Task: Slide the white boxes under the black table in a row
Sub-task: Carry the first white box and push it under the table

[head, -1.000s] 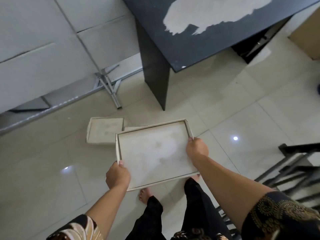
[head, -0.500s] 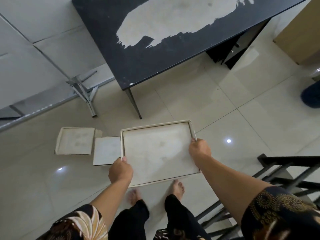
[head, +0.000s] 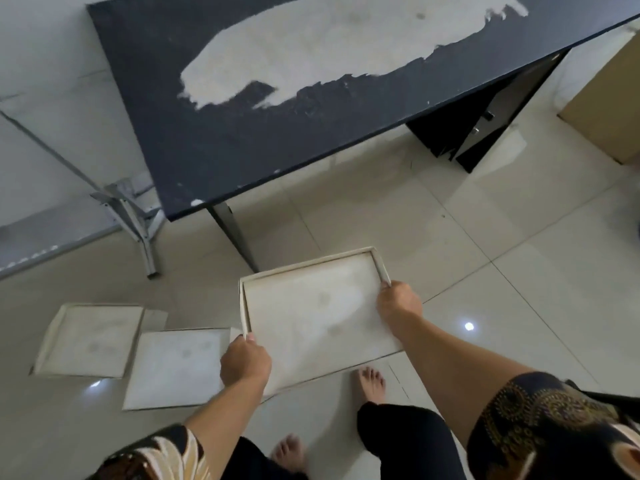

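Note:
I hold a shallow white box (head: 315, 313) above the tiled floor, open side up, just in front of the black table (head: 263, 140). My left hand (head: 245, 363) grips its left rim and my right hand (head: 398, 303) grips its right rim. Two more white boxes lie flat on the floor to the left: one (head: 176, 368) beside my left hand and another (head: 88, 341) farther left. The table's top has a large worn pale patch, and its thin front leg (head: 235, 237) stands just beyond the held box.
A grey metal stand (head: 138, 220) and rail sit on the floor left of the table. A black cabinet (head: 485, 133) stands under the table's right end. A brown cardboard box (head: 609, 98) is at far right. My bare feet (head: 370, 382) are below the held box.
The view has shifted right and up along the table, showing more of its top. The held box stays in both hands; the two floor boxes now appear farther left.

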Available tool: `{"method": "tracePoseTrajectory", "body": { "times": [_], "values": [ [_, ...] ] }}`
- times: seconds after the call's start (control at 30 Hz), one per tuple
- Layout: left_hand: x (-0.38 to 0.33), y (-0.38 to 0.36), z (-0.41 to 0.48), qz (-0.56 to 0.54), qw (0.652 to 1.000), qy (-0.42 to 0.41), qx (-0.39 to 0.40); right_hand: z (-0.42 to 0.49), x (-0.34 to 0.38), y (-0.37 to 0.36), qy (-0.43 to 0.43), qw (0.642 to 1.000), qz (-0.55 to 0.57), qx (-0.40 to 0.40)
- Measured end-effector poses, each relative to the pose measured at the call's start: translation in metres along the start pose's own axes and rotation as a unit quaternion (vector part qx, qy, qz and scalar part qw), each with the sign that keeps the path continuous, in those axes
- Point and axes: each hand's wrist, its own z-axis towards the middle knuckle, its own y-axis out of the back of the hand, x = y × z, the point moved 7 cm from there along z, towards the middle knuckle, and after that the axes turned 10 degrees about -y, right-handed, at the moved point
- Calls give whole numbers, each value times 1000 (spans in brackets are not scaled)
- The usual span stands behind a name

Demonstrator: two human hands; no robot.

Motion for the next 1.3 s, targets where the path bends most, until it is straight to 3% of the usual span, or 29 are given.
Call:
{"method": "tracePoseTrajectory", "body": {
  "times": [0.53,0.9,1.07,1.2,1.3],
  "values": [
    [-14,-237,228,-23,999,7,-29,262,59,-157,52,999,2,15],
    [-13,-291,298,3,999,-3,-32,331,64,-215,66,996,-46,21],
    [-13,-287,303,-9,997,-5,-78,332,75,-218,92,993,-67,-7],
    [-33,-283,294,45,989,-93,-101,317,107,-217,169,982,-35,-77],
    [-59,-287,278,165,946,-245,-132,297,136,-222,269,946,-127,-127]
  ]
}}
